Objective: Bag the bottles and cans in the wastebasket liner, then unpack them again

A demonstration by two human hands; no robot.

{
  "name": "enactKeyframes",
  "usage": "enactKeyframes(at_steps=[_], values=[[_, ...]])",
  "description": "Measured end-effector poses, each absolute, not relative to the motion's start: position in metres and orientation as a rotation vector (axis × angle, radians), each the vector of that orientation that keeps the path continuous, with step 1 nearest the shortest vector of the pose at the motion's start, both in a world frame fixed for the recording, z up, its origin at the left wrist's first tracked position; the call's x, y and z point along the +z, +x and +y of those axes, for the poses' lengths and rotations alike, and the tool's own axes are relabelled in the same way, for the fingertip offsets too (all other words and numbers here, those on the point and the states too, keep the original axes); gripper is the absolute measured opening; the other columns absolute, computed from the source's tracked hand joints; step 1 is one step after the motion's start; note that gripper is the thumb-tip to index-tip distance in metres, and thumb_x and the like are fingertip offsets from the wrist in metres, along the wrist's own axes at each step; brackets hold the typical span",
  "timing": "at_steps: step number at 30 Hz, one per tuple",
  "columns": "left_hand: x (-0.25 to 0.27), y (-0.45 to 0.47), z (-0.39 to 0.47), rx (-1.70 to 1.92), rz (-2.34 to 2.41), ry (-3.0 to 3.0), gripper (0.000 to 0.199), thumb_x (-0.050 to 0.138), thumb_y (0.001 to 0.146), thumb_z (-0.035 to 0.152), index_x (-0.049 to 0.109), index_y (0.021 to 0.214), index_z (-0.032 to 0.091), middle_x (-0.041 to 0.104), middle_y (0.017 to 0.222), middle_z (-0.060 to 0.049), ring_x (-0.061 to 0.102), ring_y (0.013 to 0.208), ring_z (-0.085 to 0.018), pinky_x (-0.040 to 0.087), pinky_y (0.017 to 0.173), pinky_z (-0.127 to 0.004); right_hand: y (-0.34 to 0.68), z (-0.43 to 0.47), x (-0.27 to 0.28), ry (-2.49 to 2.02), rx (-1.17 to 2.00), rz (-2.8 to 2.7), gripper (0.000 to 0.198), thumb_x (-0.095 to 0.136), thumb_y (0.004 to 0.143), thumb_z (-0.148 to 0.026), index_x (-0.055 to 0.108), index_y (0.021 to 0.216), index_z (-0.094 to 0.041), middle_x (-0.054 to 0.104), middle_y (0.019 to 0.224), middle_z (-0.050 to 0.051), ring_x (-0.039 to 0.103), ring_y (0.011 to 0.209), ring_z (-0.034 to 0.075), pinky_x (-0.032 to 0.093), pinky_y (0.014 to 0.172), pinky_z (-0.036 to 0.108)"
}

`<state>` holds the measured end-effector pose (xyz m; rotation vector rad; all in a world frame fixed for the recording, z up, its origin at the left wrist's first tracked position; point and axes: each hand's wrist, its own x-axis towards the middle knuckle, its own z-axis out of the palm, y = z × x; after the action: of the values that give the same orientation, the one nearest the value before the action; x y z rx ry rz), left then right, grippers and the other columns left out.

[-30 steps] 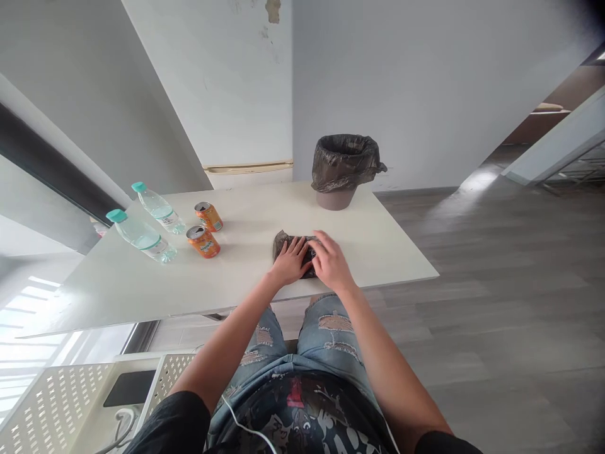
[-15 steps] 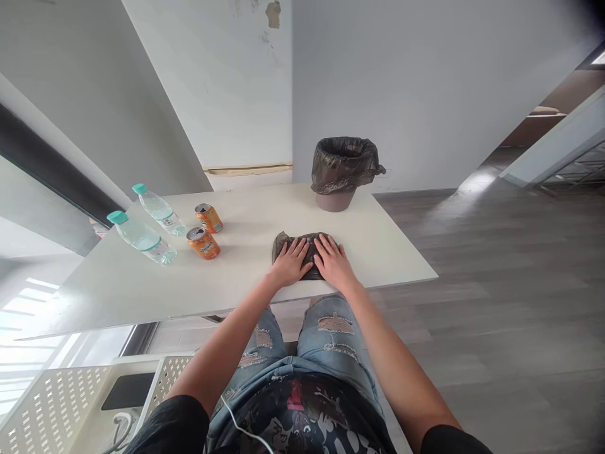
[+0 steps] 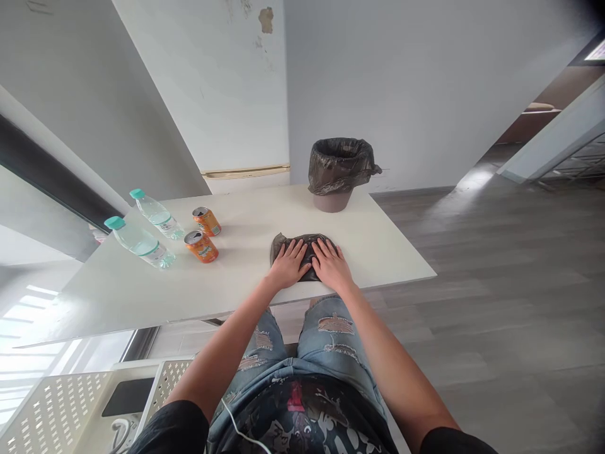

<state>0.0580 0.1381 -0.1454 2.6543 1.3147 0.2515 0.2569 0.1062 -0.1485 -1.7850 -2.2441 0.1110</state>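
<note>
Our left hand [image 3: 287, 264] and right hand [image 3: 332, 264] lie spread on the black plastic bag [image 3: 309, 255], by the near edge of the table [image 3: 236, 284]; likely light, limp and slippery, it's best pinched at its crumpled far-left corner.

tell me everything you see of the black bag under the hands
The bag is dark and creased, like thin plastic, with a paler see-through corner bunched up at its far left. It lies flattened on the table by the near edge. The left hand and right hand rest on it side by side, hiding much of it.
</note>
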Motion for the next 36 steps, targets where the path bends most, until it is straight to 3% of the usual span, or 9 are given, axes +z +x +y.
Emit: enactKeyframes(at_steps=[19,25,28,31,33,36], values=[[-0.146,0.058,0.138,0.229,1.327,2.648,0.075,0.030,0.109,0.060,0.024,0.172,0.020,0.019,0.179,-0.010,0.015,0.167,-0.035,0.013,0.134,-0.060,0.257,0.106,-0.150,-1.817,0.060,-2.272,0.063,0.025,0.111,-0.040,0.039,0.167,-0.017,0.029,0.176,0.006,0.028,0.163,0.032,0.025,0.132,0.059],[-0.137,0.051,0.137,0.532,1.242,2.509,0.080,0.037,0.107,0.062,0.013,0.174,0.025,0.027,0.178,-0.011,0.019,0.166,-0.032,0.021,0.134,-0.054,0.258,0.104,-0.149,-1.701,0.106,-2.192,0.060,0.032,0.110,-0.041,0.043,0.165,-0.021,0.028,0.176,0.008,0.028,0.163,0.035,0.028,0.129,0.063],[-0.123,0.041,0.135,0.961,1.306,2.354,0.063,0.042,0.109,0.053,0.039,0.164,0.024,0.048,0.166,-0.014,0.039,0.158,-0.029,0.036,0.127,-0.048,0.263,0.104,-0.144,-1.581,0.183,-2.018,0.057,0.032,0.110,-0.040,0.046,0.162,-0.022,0.032,0.175,0.009,0.027,0.162,0.035,0.033,0.126,0.062],[-0.111,0.027,0.130,1.254,1.438,2.232,0.036,0.047,0.108,0.040,0.069,0.131,0.023,0.070,0.132,-0.013,0.063,0.129,-0.026,0.049,0.112,-0.042,0.276,0.106,-0.145,-1.495,0.246,-1.676,0.048,0.036,0.106,-0.033,0.065,0.141,-0.020,0.060,0.151,0.016,0.052,0.143,0.032,0.047,0.115,0.054],[-0.106,0.015,0.127,1.257,1.533,2.195,0.026,0.052,0.105,0.032,0.075,0.113,0.023,0.075,0.112,-0.010,0.068,0.109,-0.024,0.053,0.101,-0.039,0.286,0.108,-0.150,-1.517,0.262,-1.431,0.038,0.042,0.099,-0.030,0.073,0.118,-0.019,0.071,0.121,0.016,0.065,0.113,0.030,0.054,0.100,0.049],[-0.106,-0.004,0.122,1.072,1.693,2.110,0.017,0.061,0.097,0.024,0.077,0.101,0.024,0.077,0.097,-0.005,0.070,0.091,-0.022,0.054,0.089,-0.035,0.296,0.108,-0.160,-1.570,0.318,-1.191,0.028,0.048,0.090,-0.029,0.072,0.102,-0.020,0.071,0.101,0.011,0.064,0.089,0.025,0.054,0.084,0.042]])
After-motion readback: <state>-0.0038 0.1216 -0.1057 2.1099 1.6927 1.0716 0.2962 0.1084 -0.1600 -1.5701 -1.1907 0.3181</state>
